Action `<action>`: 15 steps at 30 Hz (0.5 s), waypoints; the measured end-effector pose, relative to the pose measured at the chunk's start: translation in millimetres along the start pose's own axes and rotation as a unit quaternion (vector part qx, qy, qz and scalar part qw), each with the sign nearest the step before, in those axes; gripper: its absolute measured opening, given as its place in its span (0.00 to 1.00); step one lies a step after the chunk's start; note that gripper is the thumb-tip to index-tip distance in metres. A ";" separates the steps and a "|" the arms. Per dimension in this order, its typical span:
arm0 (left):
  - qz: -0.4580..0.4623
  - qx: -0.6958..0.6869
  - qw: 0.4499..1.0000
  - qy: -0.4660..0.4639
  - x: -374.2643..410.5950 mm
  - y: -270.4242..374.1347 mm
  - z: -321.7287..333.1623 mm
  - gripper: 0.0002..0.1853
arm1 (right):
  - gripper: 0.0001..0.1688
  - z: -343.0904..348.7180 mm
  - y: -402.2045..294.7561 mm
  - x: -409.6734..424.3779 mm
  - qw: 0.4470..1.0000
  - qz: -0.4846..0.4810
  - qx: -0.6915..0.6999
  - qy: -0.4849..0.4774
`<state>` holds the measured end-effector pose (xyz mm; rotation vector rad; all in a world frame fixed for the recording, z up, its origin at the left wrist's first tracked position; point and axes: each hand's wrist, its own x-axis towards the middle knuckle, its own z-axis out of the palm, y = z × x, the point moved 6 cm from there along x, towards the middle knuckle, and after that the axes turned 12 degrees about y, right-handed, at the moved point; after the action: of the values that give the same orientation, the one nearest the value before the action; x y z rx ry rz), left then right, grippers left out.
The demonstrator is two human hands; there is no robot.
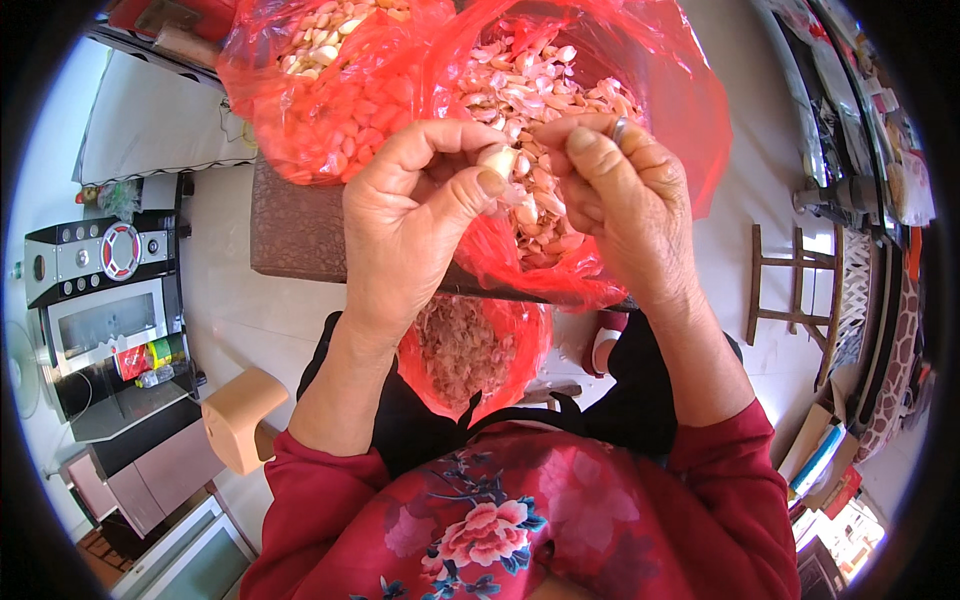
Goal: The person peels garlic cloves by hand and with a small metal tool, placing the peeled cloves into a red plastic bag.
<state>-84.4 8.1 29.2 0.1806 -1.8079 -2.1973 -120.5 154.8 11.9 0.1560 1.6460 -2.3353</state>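
My left hand (424, 202) pinches a pale garlic clove (498, 160) between thumb and fingers, with a bit of thin skin hanging below it. My right hand (626, 176), a metal ring on one finger, is just right of the clove; its thumb and index finger are close together, and whether they hold a bit of skin cannot be told. Beneath both hands an open red plastic bag (686, 127) holds unpeeled garlic cloves (544, 97) and loose skins. Another red bag (277, 120) at the upper left contains peeled cloves (324, 54).
The bags rest on a brown table (296, 225). Below its near edge, between my legs, is a red bag of garlic skins (465, 345). An orange plastic stool (244, 412) is at the left, a wooden frame (795, 285) at the right.
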 end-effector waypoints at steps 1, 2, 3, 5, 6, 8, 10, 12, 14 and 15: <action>0.003 0.008 1.000 -0.009 -0.4 1.3 0.8 0.10 | 0.10 1.4 -2.9 -0.9 0.999 -0.034 -0.036 0.002; 0.007 0.016 1.000 -0.018 -0.6 2.5 0.5 0.10 | 0.10 3.2 -5.3 -1.9 0.995 -0.068 -0.072 0.005; 0.011 0.024 0.999 -0.026 -1.1 3.6 1.0 0.10 | 0.09 4.2 -8.5 -3.2 0.989 -0.102 -0.108 0.007; 0.016 0.026 0.999 -0.023 -2.6 5.5 1.9 0.10 | 0.06 5.6 -11.3 -4.4 0.983 -0.135 -0.125 0.004; 0.020 0.027 0.999 -0.022 -3.0 6.0 2.6 0.09 | 0.05 7.4 -9.2 -3.1 0.977 -0.172 -0.124 0.003; 0.048 0.037 0.998 -0.026 -3.2 5.9 2.7 0.10 | 0.04 8.5 -9.0 -4.1 0.972 -0.199 -0.124 0.000; 0.065 0.040 0.997 -0.031 -3.6 6.3 2.8 0.10 | 0.04 9.3 -7.1 -5.2 0.976 -0.180 -0.125 -0.006; 0.071 0.036 0.996 -0.038 -4.1 6.9 4.2 0.09 | 0.04 9.1 -6.3 -4.3 0.972 -0.197 -0.127 -0.010; 0.077 0.045 0.995 -0.033 -5.1 6.9 4.6 0.09 | 0.05 8.8 -7.2 -3.5 0.969 -0.210 -0.129 -0.015; 0.080 0.049 0.995 -0.030 -5.6 6.7 4.4 0.09 | 0.04 9.1 -8.4 -3.5 0.968 -0.215 -0.129 -0.018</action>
<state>-79.4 12.8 36.1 -0.0118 -1.8929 -2.0265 -118.9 149.5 23.4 -0.3278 2.1156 -2.3561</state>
